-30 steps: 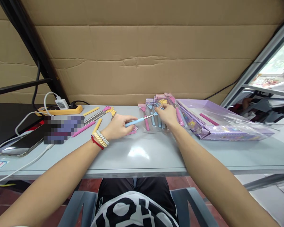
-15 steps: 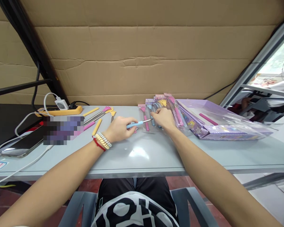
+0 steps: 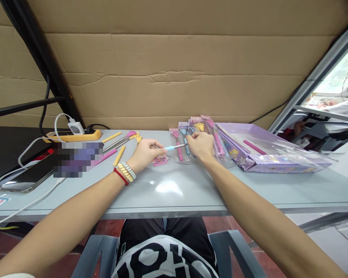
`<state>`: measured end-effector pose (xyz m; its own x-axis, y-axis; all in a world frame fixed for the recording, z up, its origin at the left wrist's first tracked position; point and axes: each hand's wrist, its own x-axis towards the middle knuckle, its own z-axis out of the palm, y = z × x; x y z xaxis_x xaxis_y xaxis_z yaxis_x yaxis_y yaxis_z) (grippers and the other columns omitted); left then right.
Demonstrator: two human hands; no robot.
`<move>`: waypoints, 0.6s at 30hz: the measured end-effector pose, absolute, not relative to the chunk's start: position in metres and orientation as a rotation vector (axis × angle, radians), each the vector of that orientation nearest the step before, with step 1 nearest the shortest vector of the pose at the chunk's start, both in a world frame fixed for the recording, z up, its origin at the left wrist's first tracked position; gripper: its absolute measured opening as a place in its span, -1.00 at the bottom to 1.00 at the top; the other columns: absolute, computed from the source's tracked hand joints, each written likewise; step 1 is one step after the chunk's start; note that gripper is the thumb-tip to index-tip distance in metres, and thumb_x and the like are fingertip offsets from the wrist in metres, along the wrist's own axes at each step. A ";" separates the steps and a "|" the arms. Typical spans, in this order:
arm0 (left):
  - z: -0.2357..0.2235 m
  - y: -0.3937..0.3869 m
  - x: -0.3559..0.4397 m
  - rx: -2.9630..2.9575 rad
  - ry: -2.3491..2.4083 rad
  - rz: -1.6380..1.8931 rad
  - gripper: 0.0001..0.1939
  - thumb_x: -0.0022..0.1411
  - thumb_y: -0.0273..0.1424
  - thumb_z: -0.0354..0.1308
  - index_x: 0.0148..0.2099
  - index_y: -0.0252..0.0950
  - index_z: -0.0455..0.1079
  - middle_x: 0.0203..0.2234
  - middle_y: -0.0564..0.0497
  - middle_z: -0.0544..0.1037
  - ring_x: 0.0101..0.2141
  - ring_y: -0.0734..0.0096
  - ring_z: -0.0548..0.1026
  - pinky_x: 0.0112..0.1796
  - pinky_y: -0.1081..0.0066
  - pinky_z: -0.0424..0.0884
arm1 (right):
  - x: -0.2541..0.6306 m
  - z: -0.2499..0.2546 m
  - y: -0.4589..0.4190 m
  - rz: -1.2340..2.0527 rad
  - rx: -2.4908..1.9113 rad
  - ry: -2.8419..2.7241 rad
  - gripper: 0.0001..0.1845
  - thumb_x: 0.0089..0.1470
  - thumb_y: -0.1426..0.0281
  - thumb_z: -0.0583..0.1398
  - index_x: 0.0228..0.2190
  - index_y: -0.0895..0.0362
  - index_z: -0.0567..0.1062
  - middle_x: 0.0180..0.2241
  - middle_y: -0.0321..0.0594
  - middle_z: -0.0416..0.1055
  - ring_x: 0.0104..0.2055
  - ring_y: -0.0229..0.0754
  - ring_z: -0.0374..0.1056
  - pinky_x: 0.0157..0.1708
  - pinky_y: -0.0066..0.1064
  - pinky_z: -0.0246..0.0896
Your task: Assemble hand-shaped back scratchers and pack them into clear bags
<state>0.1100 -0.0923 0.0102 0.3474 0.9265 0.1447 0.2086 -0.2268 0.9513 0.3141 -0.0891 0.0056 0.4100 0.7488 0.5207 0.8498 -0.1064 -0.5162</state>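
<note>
Between my hands a telescopic back scratcher with a light blue handle (image 3: 170, 148) and a thin metal rod is held nearly level above the table. My left hand (image 3: 145, 154) is closed on the handle end. My right hand (image 3: 201, 146) pinches the far end of the rod, and its fingers hide that end. Just behind my right hand lie several bagged back scratchers (image 3: 179, 148) with pink, blue and yellow claw heads. A small pink printed card (image 3: 161, 160) rests on the table beneath my left fingers.
A purple display box (image 3: 281, 165) with clear film and a magenta stick (image 3: 254, 147) stands at right. Loose back scratchers (image 3: 120, 141) and yellow handles (image 3: 119, 155) lie at left, near a phone (image 3: 29, 181), white cables and a yellow power strip (image 3: 89, 135). A cardboard wall (image 3: 174, 96) closes off the back.
My left hand has shifted slightly left and its grip now covers more of the blue handle. More of the pink card shows. My right hand has barely moved.
</note>
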 end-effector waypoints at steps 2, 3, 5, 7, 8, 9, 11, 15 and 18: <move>0.009 -0.090 0.112 1.466 1.011 0.909 -0.85 -0.08 -0.41 0.28 -0.48 -0.36 0.37 -0.76 0.14 0.29 -0.74 0.66 0.12 -0.70 0.55 -0.06 | 0.313 0.005 -0.090 -0.165 -1.863 -1.365 -0.77 -0.10 0.33 0.11 -0.68 0.14 0.42 -0.67 -0.20 0.33 -0.56 -0.22 0.18 -0.47 -0.41 -0.07; 0.010 -0.090 0.113 1.390 1.009 0.876 -0.86 -0.07 -0.42 0.26 -0.49 -0.36 0.36 -0.78 0.15 0.26 -0.76 0.68 0.07 -0.71 0.55 -0.11 | 0.313 0.005 -0.090 -0.164 -1.854 -1.367 -0.77 -0.10 0.33 0.11 -0.68 0.14 0.42 -0.67 -0.20 0.33 -0.56 -0.22 0.17 -0.47 -0.41 -0.07; 0.011 -0.091 0.115 1.305 1.016 0.824 -0.87 -0.05 -0.44 0.24 -0.51 -0.35 0.34 -0.78 0.16 0.24 -0.77 0.70 0.01 -0.71 0.54 -0.15 | 0.313 0.004 -0.090 -0.163 -1.838 -1.371 -0.77 -0.11 0.33 0.10 -0.69 0.13 0.40 -0.68 -0.21 0.32 -0.57 -0.23 0.14 -0.47 -0.41 -0.07; 0.013 -0.093 0.115 1.287 1.035 0.808 -0.87 -0.03 -0.45 0.22 -0.51 -0.35 0.33 -0.78 0.16 0.23 -0.78 0.71 0.00 -0.71 0.53 -0.15 | 0.312 0.004 -0.090 -0.160 -1.826 -1.370 -0.77 -0.12 0.33 0.11 -0.71 0.12 0.38 -0.69 -0.23 0.31 -0.59 -0.24 0.12 -0.47 -0.41 -0.07; 0.014 -0.094 0.116 1.296 1.044 0.809 -0.87 -0.03 -0.45 0.22 -0.52 -0.35 0.32 -0.78 0.17 0.22 -0.78 0.71 0.00 -0.71 0.53 -0.14 | 0.312 0.003 -0.090 -0.157 -1.823 -1.367 -0.77 -0.12 0.33 0.11 -0.71 0.12 0.38 -0.70 -0.24 0.30 -0.59 -0.25 0.12 -0.47 -0.41 -0.07; 0.015 -0.094 0.115 1.318 1.050 0.815 -0.86 -0.02 -0.45 0.22 -0.52 -0.34 0.32 -0.78 0.17 0.22 -0.77 0.70 0.01 -0.71 0.53 -0.14 | 0.312 0.003 -0.090 -0.151 -1.821 -1.365 -0.77 -0.12 0.33 0.12 -0.71 0.12 0.38 -0.70 -0.24 0.30 -0.59 -0.25 0.12 -0.47 -0.41 -0.06; 0.015 -0.095 0.114 1.397 1.060 0.841 -0.85 -0.03 -0.43 0.24 -0.51 -0.34 0.32 -0.78 0.17 0.22 -0.76 0.69 0.04 -0.70 0.53 -0.13 | 0.312 0.003 -0.090 -0.142 -1.812 -1.370 -0.77 -0.12 0.34 0.13 -0.72 0.13 0.39 -0.70 -0.25 0.30 -0.59 -0.25 0.13 -0.46 -0.41 -0.05; 0.015 -0.095 0.110 1.711 1.112 0.925 -0.82 -0.03 -0.36 0.28 -0.47 -0.35 0.37 -0.75 0.15 0.30 -0.71 0.66 0.14 -0.66 0.54 -0.03 | 0.312 0.004 -0.091 -0.124 -1.776 -1.376 -0.78 -0.12 0.35 0.14 -0.71 0.13 0.39 -0.70 -0.27 0.30 -0.59 -0.26 0.14 -0.46 -0.43 -0.03; 0.015 -0.094 0.107 1.867 1.135 0.911 -0.79 0.00 -0.30 0.26 -0.44 -0.35 0.40 -0.70 0.10 0.41 -0.67 0.63 0.21 -0.63 0.53 0.03 | 0.311 0.002 -0.090 -0.097 -1.757 -1.357 -0.79 -0.14 0.35 0.15 -0.71 0.13 0.38 -0.70 -0.28 0.30 -0.58 -0.26 0.14 -0.46 -0.43 -0.03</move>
<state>0.1073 -0.0940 0.0146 0.3519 0.9176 0.1848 0.3793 -0.3203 0.8680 0.3111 -0.0899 0.0025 0.3977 0.7408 0.5414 0.8104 -0.0069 -0.5859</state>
